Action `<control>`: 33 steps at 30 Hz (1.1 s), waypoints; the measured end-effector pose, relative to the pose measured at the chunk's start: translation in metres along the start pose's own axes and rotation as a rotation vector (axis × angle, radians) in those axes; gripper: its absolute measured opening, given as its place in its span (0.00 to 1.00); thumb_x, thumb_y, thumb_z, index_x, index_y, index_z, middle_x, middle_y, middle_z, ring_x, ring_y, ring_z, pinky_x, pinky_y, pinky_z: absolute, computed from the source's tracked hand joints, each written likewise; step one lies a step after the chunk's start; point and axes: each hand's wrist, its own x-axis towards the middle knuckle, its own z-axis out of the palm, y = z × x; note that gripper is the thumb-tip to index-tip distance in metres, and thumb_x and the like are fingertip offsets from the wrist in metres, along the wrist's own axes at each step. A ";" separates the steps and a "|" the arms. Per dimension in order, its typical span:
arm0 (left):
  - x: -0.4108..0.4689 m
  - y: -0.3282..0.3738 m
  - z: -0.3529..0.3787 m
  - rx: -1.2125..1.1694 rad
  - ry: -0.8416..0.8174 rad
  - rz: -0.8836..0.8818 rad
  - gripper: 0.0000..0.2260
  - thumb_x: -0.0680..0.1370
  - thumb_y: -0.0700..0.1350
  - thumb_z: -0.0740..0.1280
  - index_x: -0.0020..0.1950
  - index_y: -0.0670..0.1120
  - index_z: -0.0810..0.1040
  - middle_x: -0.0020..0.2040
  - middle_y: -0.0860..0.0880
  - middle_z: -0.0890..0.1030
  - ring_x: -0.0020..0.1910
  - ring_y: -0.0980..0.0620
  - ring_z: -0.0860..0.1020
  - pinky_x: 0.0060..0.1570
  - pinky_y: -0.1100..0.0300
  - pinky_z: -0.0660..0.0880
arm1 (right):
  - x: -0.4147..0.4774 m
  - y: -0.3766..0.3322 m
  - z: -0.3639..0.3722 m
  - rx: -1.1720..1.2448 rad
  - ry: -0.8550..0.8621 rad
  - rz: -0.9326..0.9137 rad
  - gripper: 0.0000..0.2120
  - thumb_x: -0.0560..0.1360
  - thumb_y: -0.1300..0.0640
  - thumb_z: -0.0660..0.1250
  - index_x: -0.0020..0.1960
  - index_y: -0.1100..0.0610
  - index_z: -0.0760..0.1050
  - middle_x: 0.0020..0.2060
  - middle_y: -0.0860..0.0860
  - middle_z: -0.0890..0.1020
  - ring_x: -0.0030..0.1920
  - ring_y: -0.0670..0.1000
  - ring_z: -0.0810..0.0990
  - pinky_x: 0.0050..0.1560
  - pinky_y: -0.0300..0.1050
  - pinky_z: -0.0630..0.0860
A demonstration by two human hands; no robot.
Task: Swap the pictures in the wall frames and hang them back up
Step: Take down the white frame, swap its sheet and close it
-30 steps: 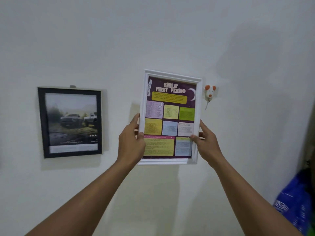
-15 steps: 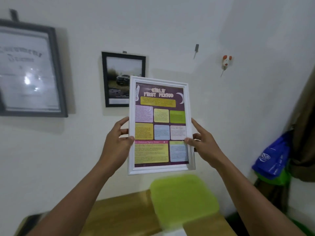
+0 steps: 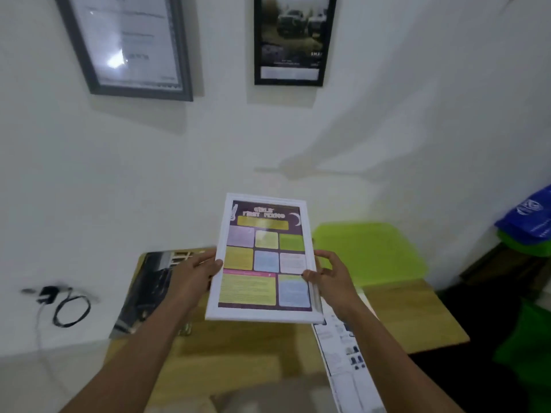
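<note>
A white frame with a purple poster of coloured boxes is held face up above the wooden table. My left hand grips its left edge, thumb on the front. My right hand pinches its right edge. A black frame with a picture of cars hangs on the white wall above. A larger grey frame with a document hangs to its left.
A dark glossy print lies on the table's left part, a lime green sheet at its back right, a white printed sheet at the front right. A black cable and plug hang on the left wall. Blue and green bags sit at right.
The white frame has come off the wall and moved down, from wall height to just above the table. The view has tilted down with it; both hands keep their hold.
</note>
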 end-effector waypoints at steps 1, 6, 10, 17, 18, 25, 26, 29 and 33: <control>0.001 -0.011 -0.004 -0.018 0.012 -0.047 0.16 0.76 0.38 0.69 0.64 0.46 0.78 0.53 0.45 0.85 0.48 0.45 0.84 0.55 0.43 0.79 | 0.003 0.016 0.008 0.003 0.004 0.042 0.21 0.73 0.67 0.74 0.63 0.55 0.74 0.41 0.55 0.84 0.37 0.49 0.83 0.36 0.41 0.78; 0.004 -0.052 -0.012 -0.153 -0.082 -0.215 0.23 0.76 0.30 0.65 0.69 0.46 0.73 0.58 0.41 0.82 0.54 0.39 0.82 0.57 0.39 0.77 | 0.026 0.077 0.041 0.033 0.026 0.187 0.18 0.73 0.66 0.73 0.61 0.55 0.75 0.40 0.54 0.84 0.37 0.49 0.83 0.35 0.40 0.78; 0.009 -0.077 -0.018 -0.108 -0.137 -0.235 0.35 0.72 0.24 0.64 0.73 0.53 0.67 0.61 0.42 0.81 0.57 0.40 0.81 0.58 0.39 0.76 | 0.042 0.113 0.065 -0.023 -0.010 0.249 0.17 0.75 0.64 0.72 0.62 0.54 0.74 0.44 0.56 0.84 0.43 0.53 0.82 0.44 0.46 0.80; 0.002 -0.055 -0.002 0.394 -0.029 0.089 0.34 0.73 0.31 0.69 0.74 0.54 0.66 0.57 0.54 0.79 0.51 0.54 0.81 0.39 0.61 0.79 | 0.060 0.079 0.110 -0.132 -0.234 0.162 0.22 0.82 0.44 0.61 0.72 0.51 0.71 0.67 0.48 0.75 0.63 0.49 0.74 0.59 0.42 0.71; -0.001 -0.052 0.004 0.443 -0.036 0.136 0.32 0.72 0.31 0.69 0.73 0.53 0.68 0.54 0.57 0.79 0.50 0.57 0.81 0.38 0.63 0.78 | 0.061 0.064 0.116 -0.066 -0.291 0.167 0.24 0.81 0.39 0.59 0.74 0.47 0.69 0.70 0.46 0.73 0.66 0.49 0.73 0.64 0.48 0.71; -0.014 -0.049 0.042 0.588 -0.160 0.321 0.29 0.69 0.38 0.71 0.63 0.65 0.74 0.44 0.74 0.77 0.47 0.64 0.79 0.47 0.66 0.79 | 0.074 0.019 0.120 0.264 -0.287 0.300 0.21 0.79 0.52 0.68 0.69 0.46 0.68 0.51 0.53 0.77 0.46 0.57 0.79 0.46 0.58 0.83; -0.014 -0.055 0.046 0.575 -0.179 0.312 0.29 0.69 0.41 0.72 0.64 0.65 0.73 0.46 0.70 0.79 0.48 0.61 0.80 0.47 0.61 0.80 | 0.075 0.026 0.117 0.251 -0.240 0.292 0.21 0.79 0.56 0.66 0.70 0.45 0.68 0.53 0.54 0.78 0.46 0.57 0.79 0.44 0.56 0.83; -0.006 -0.079 0.057 0.492 -0.208 0.198 0.23 0.73 0.52 0.72 0.68 0.57 0.75 0.59 0.60 0.80 0.57 0.61 0.78 0.58 0.54 0.77 | 0.076 0.053 0.106 0.223 -0.094 0.241 0.21 0.76 0.63 0.59 0.65 0.46 0.72 0.54 0.53 0.82 0.50 0.56 0.82 0.46 0.56 0.83; 0.033 -0.118 0.039 0.651 0.050 0.125 0.23 0.78 0.47 0.68 0.72 0.50 0.70 0.68 0.52 0.75 0.67 0.51 0.72 0.67 0.54 0.67 | 0.078 0.085 0.087 0.232 -0.069 0.273 0.21 0.74 0.67 0.56 0.56 0.46 0.78 0.39 0.49 0.82 0.37 0.51 0.78 0.35 0.44 0.75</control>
